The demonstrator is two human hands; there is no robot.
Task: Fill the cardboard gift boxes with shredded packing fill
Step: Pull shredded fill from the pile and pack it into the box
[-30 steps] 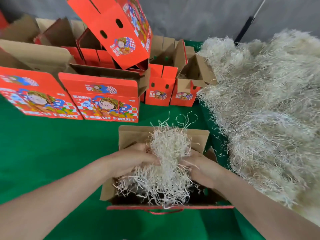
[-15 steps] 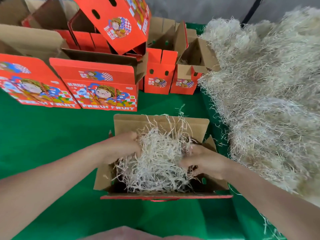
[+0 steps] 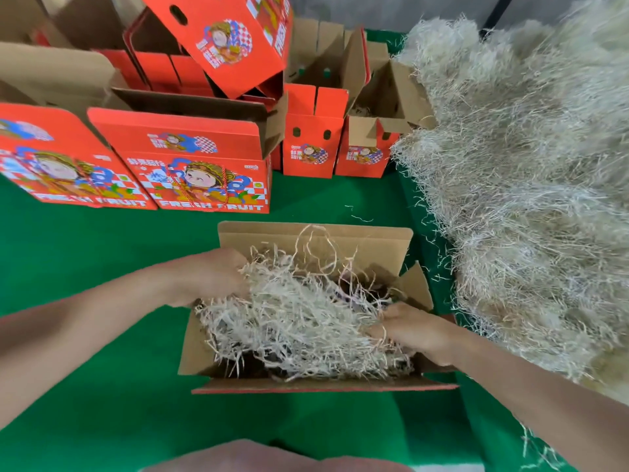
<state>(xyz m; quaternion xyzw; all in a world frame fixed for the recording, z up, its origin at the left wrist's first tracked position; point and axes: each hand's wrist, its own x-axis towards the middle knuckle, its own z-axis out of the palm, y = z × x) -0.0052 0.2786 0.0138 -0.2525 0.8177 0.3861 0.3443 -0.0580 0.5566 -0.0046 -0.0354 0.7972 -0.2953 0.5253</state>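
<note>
An open cardboard gift box (image 3: 371, 238) with red outer faces sits on the green cloth in front of me, flaps up. A wad of pale shredded fill (image 3: 292, 321) lies inside it, spread across the left and middle. My left hand (image 3: 211, 277) is at the box's left side with its fingers buried in the fill. My right hand (image 3: 418, 330) reaches in from the right and presses on the fill low in the box; its fingertips are hidden among the strands. Dark box bottom shows at the back right.
A big heap of loose shredded fill (image 3: 531, 185) covers the right side of the table. Several red "Fresh Fruit" boxes (image 3: 200, 158) stand and lie stacked at the back left, two narrow open ones (image 3: 313, 144) behind my box. Green cloth (image 3: 85, 335) lies to the left.
The bundle held above the box a second ago has gone down into it and spread out. Both hands have dropped lower and moved apart. The camera has shifted closer.
</note>
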